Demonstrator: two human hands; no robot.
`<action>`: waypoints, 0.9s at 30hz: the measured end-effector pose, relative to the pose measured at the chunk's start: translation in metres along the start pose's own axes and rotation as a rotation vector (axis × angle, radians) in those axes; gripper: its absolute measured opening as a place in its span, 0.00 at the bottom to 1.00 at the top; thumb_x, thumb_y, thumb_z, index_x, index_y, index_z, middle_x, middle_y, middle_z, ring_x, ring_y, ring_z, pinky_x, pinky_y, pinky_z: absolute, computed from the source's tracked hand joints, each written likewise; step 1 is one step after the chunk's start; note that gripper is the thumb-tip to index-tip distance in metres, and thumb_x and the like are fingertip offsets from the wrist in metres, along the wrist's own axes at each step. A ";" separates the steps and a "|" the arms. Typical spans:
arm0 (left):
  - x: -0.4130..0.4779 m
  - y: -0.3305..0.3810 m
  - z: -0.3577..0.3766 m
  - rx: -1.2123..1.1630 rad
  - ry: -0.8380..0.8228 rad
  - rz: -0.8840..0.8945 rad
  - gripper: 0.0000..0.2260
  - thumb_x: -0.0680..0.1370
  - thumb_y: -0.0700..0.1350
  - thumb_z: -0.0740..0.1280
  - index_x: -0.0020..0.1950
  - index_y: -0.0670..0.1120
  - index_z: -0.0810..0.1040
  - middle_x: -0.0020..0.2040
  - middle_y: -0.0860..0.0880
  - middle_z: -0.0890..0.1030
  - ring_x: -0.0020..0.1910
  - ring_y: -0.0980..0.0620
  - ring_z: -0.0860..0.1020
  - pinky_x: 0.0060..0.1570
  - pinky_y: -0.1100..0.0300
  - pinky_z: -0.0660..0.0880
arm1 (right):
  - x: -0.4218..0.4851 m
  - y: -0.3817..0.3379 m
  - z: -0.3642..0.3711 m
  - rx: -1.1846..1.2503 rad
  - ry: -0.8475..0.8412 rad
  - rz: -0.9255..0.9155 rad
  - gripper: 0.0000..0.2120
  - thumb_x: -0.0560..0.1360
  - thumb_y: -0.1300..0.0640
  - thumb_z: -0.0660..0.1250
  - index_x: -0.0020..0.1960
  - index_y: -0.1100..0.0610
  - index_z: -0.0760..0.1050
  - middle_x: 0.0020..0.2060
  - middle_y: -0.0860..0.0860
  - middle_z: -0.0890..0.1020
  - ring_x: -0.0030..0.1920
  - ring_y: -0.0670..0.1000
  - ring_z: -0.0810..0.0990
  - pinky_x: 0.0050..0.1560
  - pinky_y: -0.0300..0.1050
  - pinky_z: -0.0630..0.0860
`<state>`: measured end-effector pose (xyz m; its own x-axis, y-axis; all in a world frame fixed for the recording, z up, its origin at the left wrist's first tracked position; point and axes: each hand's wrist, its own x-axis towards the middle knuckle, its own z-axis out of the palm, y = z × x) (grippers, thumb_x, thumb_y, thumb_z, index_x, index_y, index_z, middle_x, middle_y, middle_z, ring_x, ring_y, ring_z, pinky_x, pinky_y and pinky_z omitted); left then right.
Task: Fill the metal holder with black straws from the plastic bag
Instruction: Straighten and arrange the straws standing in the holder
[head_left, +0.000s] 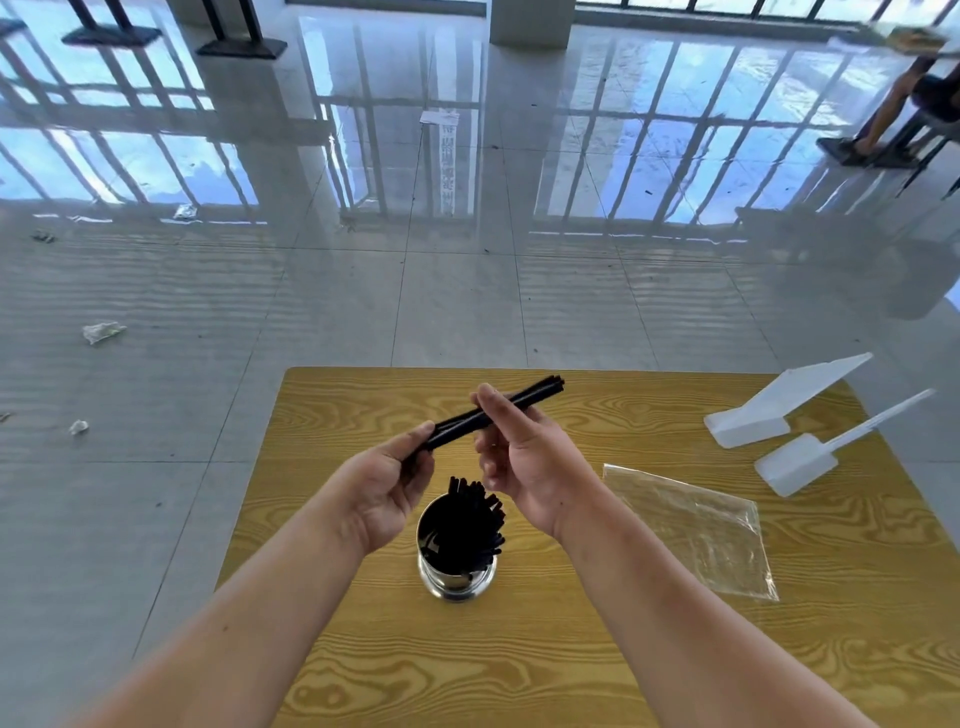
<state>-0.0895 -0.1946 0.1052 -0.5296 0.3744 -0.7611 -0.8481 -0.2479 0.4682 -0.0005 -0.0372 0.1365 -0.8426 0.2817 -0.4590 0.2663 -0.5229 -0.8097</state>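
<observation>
Holding a bundle of black straws between left hand and right hand, both closed on it, above the part-filled metal holder, empty plastic bag flat on the wooden table beside.

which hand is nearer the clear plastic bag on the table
Right. The right hand hovers just left of the clear plastic bag; the left hand is farther left, beyond the metal holder.

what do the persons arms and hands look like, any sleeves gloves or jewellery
Both forearms are bare right down to the bottom edge of the picture, with no sleeve in view. The left hand and the right hand wear no gloves. No ring, watch or bracelet shows on the fingers or wrists that can be seen.
</observation>
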 end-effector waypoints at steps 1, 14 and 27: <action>0.001 -0.003 -0.003 0.012 -0.004 -0.018 0.07 0.66 0.39 0.80 0.40 0.38 0.86 0.36 0.46 0.83 0.28 0.55 0.81 0.29 0.65 0.82 | 0.000 0.002 -0.002 -0.068 0.045 -0.014 0.24 0.74 0.39 0.79 0.59 0.56 0.84 0.32 0.51 0.80 0.28 0.48 0.73 0.29 0.42 0.71; 0.014 0.000 -0.026 0.991 0.089 0.327 0.04 0.79 0.48 0.76 0.52 0.50 0.87 0.51 0.46 0.88 0.44 0.52 0.83 0.43 0.57 0.81 | -0.008 0.004 -0.029 -0.894 0.025 -0.290 0.19 0.83 0.45 0.66 0.41 0.56 0.85 0.29 0.57 0.80 0.28 0.49 0.73 0.31 0.49 0.71; 0.026 -0.019 -0.023 1.679 -0.103 0.395 0.36 0.70 0.49 0.73 0.78 0.60 0.67 0.76 0.54 0.69 0.72 0.51 0.70 0.70 0.50 0.74 | -0.022 0.060 -0.067 -0.951 0.148 -0.085 0.27 0.70 0.29 0.70 0.64 0.40 0.75 0.34 0.43 0.77 0.31 0.40 0.74 0.37 0.45 0.76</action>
<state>-0.0864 -0.2009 0.0659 -0.6344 0.5930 -0.4959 0.2714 0.7715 0.5754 0.0651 -0.0211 0.0734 -0.8261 0.4215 -0.3741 0.5301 0.3556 -0.7698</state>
